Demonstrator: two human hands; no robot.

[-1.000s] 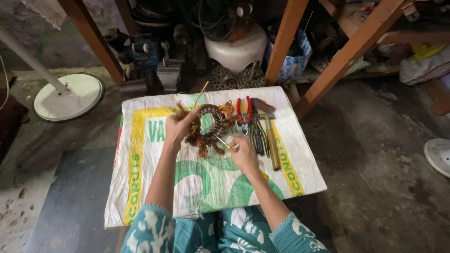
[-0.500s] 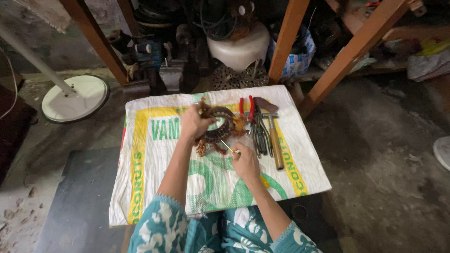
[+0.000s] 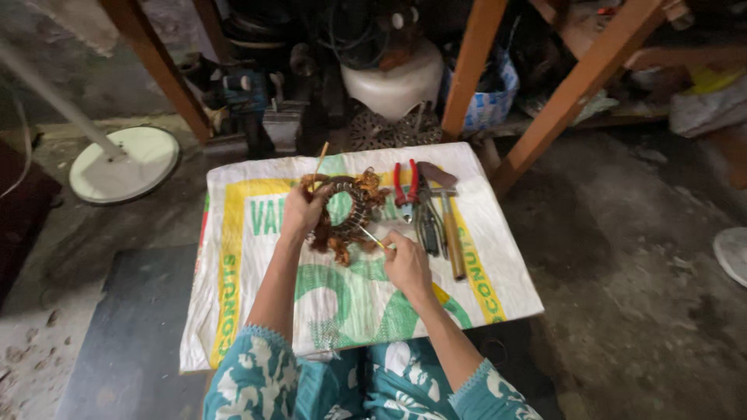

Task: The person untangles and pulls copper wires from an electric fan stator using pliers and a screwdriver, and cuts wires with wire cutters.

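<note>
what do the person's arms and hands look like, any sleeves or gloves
Both hands are bare, no gloves: left hand, right hand. The forearms are uncovered. Teal sleeves with a white leafy print end near the elbows, each with a scalloped edge.

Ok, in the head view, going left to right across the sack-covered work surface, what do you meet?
Left hand gripping the ring-shaped copper-wound coil → right hand pinching a thin stick → red-handled pliers → hammer with wooden handle, all lying on the printed woven sack.
</note>
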